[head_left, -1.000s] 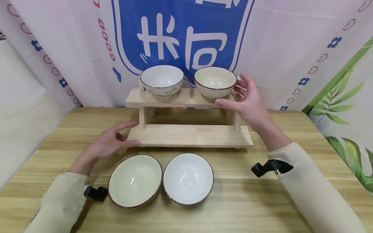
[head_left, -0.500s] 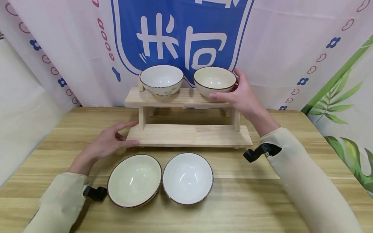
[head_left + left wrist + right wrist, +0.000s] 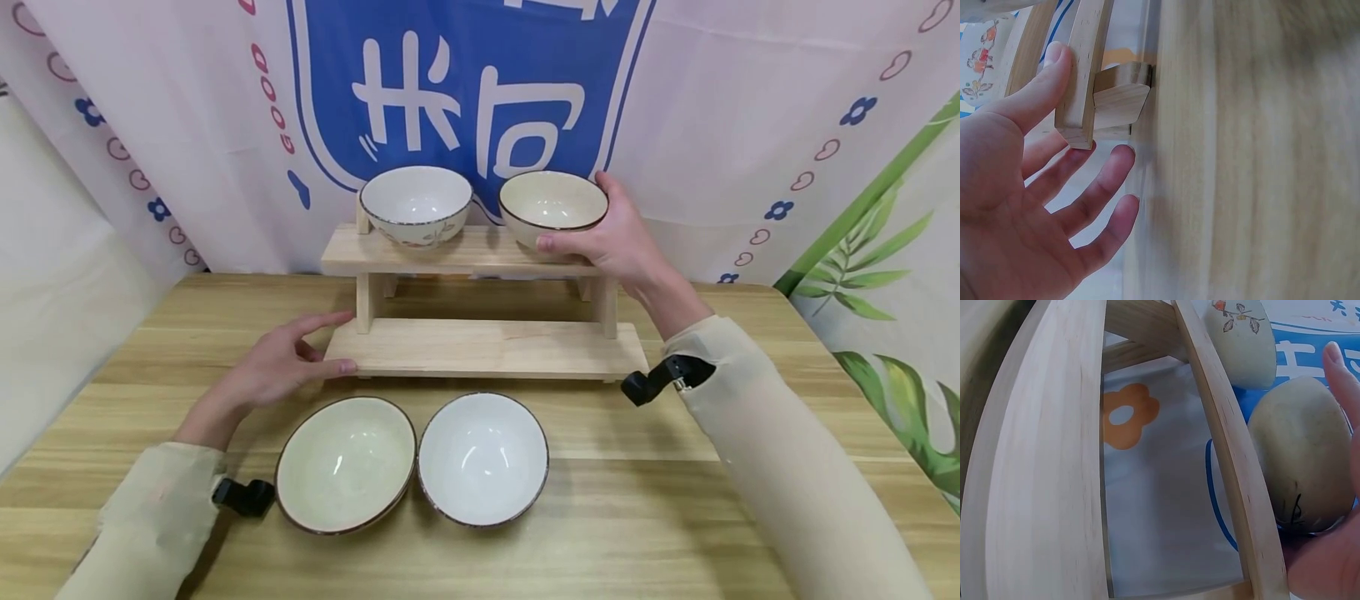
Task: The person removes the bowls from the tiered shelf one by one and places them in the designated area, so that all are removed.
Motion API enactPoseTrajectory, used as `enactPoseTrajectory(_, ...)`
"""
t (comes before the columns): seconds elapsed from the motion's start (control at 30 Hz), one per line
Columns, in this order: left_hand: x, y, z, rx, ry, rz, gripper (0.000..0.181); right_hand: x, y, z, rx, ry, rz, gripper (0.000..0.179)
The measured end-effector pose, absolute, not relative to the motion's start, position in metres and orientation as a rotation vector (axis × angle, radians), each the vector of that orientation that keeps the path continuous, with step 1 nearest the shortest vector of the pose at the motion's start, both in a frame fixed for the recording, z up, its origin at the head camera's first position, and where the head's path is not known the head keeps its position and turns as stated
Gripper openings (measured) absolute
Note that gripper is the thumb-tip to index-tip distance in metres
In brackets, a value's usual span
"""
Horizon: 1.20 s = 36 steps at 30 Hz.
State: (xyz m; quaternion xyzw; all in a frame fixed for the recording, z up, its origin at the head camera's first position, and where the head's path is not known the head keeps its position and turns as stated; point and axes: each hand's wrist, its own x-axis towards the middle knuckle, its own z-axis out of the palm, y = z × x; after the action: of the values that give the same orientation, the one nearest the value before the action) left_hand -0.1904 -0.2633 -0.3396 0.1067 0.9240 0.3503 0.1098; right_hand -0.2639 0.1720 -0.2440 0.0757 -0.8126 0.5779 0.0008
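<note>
A two-tier wooden stand [image 3: 487, 348] stands on the table. On its upper shelf [image 3: 480, 257], at the right, is a small cream bowl [image 3: 553, 204] with a dark rim. My right hand [image 3: 618, 237] grips this bowl, thumb across its front and fingers round its right side. To its left sits a white bowl [image 3: 417, 200] with a floral outside. At the stand's lower left end, my left hand [image 3: 281, 358] holds the board's edge between thumb and fingers. In the left wrist view, the thumb lies against the board [image 3: 1079, 81], with the other fingers partly bent.
In front of the stand, a larger cream bowl [image 3: 347, 467] and a white bowl [image 3: 484, 461] sit side by side on the wooden table [image 3: 637, 533]. A printed cloth [image 3: 712, 125] hangs close behind the stand.
My right hand has moved left and closed in around the small cream bowl, its thumb now farther across the front. The left hand and the bowls stay put.
</note>
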Motion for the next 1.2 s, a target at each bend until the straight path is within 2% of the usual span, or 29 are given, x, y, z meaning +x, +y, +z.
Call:
enactPoseTrajectory(0.6,-0.189,-0.26,-0.338,0.306,2.712,1.047,0.083,-0.262,0.162,-0.244,0.08,-2.578,1.673,0.139)
enactPoseTrajectory(1.2,-0.188,-0.263,-0.339,0.323,2.706,1.062,0.083,-0.258,0.155,-0.247,0.051,-2.542,1.648,0.13)
